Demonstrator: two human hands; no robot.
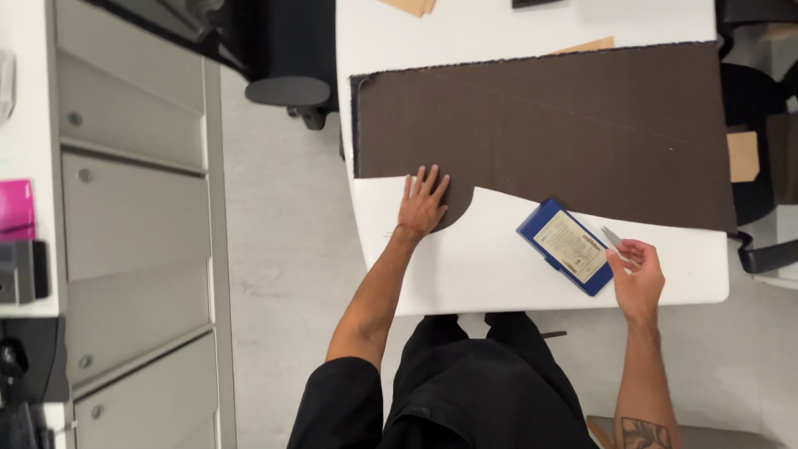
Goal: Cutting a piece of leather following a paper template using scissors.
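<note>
Left hand lies flat, fingers spread, on the brown fabric; right hand pinches small snips beside it, fabric's curved edge already cut.

L grip flat, fingers spread, arm extended; R grip pinched shut, wrist bent

head view, straight down, table close

The small pale tool in the right hand is unidentifiable.
</note>
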